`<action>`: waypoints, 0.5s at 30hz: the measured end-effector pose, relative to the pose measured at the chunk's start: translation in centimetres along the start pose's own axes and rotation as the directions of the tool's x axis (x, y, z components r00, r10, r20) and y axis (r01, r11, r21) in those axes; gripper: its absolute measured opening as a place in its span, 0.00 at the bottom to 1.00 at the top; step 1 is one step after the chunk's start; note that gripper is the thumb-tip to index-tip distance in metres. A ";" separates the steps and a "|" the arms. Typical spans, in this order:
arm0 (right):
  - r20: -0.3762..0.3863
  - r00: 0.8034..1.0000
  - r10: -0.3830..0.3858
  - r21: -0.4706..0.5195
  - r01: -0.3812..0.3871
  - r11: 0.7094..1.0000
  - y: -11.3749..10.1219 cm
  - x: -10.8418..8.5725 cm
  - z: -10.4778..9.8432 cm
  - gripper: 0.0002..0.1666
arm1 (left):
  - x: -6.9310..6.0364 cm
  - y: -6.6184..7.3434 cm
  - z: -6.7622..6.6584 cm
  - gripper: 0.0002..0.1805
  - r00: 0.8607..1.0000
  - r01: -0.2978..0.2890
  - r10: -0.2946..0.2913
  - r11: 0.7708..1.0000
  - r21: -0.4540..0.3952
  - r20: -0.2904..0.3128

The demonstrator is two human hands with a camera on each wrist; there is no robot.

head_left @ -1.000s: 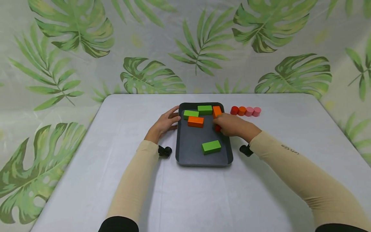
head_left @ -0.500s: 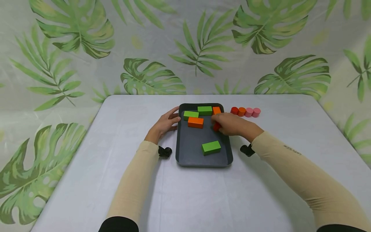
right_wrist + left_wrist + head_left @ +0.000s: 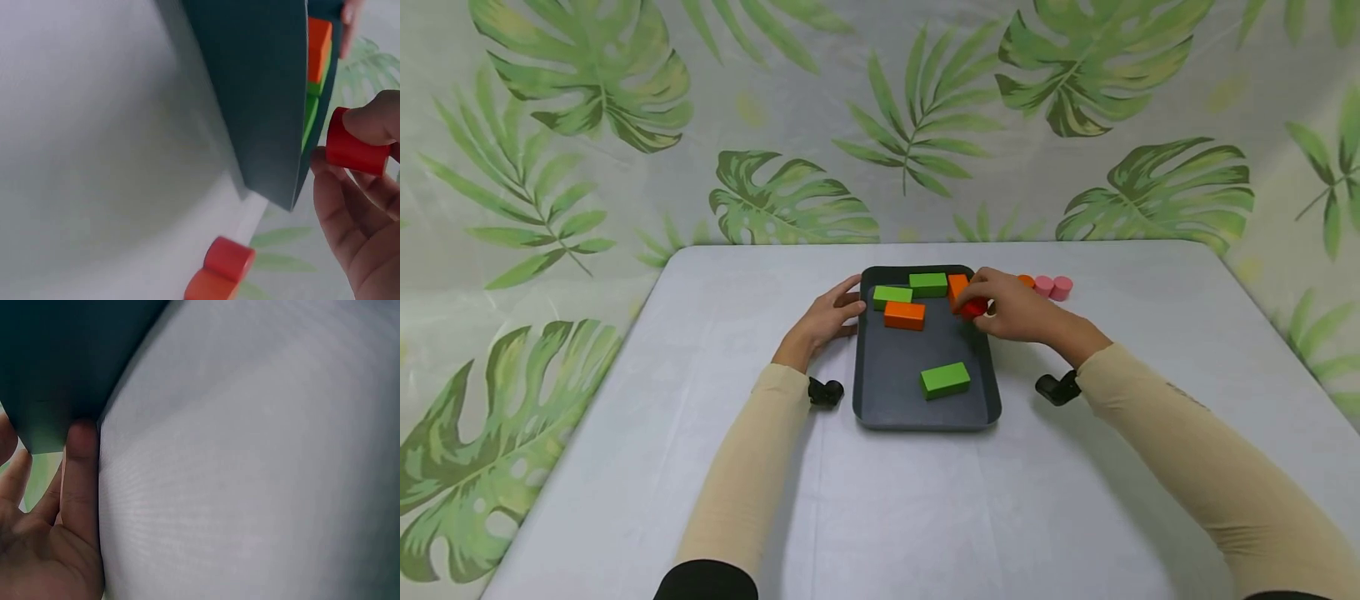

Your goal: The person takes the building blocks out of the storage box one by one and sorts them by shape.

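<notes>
Red cylinder (image 3: 357,147): pinched in the right hand (image 3: 1018,312), thumb on one side and fingers on the other, over by the right edge of the tray (image 3: 887,375) toward its far end. The right wrist view has it up around rim level; can't tell if it touches the tray.

Right fingers: bent in and grasping that cylinder, so it's right at the tips, not back in the palm.

Left hand (image 3: 827,318): relaxed, fingers spread and pretty straight, tips against the tray's left wall near the far end.

Tray stuff: far green block (image 3: 928,285) along the back, left green block (image 3: 892,296) with the middle orange block (image 3: 904,316) right in front of it, near green block (image 3: 945,380) off by itself at a slight angle. Corner orange block (image 3: 957,287) is just beside the pinching fingers.

Cylinder row: on the white tablecloth (image 3: 880,508), right of the tray. Second red cylinder (image 3: 229,257) touching the orange cylinder (image 3: 212,285), then two pink cylinders (image 3: 1062,289).

Backdrop (image 3: 655,192): leafy green print.
</notes>
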State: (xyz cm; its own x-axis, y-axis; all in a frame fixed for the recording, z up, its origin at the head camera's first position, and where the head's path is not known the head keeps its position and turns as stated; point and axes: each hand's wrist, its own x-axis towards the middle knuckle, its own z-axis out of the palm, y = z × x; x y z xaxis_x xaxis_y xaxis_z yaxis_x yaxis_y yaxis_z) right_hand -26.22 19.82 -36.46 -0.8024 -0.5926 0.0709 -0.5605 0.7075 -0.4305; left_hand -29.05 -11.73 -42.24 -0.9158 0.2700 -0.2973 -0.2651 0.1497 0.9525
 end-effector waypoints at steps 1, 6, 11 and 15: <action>-0.014 1.000 -0.002 0.000 0.002 1.000 0.1 -0.2 -0.1 0.17 | 0.0 0.0 0.0 0.34 1.000 -0.002 0.002 1.000 0.000 0.000; -0.051 0.999 0.012 -0.028 -0.014 1.000 1.0 -1.0 -0.8 0.19 | 0.1 -0.1 0.0 0.34 1.000 -0.007 0.007 1.000 -0.004 -0.001; -0.059 0.997 0.052 -0.012 -0.053 0.999 1.8 -1.6 -1.1 0.24 | 0.1 -0.1 0.0 0.34 1.000 -0.005 0.005 1.000 -0.007 -0.002; -0.092 0.991 0.094 0.024 -0.092 0.995 2.4 -2.3 -1.4 0.24 | 0.1 -0.1 0.0 0.34 1.000 -0.002 0.002 1.000 -0.011 -0.001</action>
State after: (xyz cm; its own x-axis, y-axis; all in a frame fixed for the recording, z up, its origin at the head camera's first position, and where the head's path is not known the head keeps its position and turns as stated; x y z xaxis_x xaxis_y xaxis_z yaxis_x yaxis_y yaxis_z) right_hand -26.05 23.41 -36.38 -0.8670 -0.4854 0.1124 -0.4789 0.7495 -0.4571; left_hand -29.07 -11.69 -42.36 -0.9165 0.2692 -0.2958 -0.2671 0.1385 0.9537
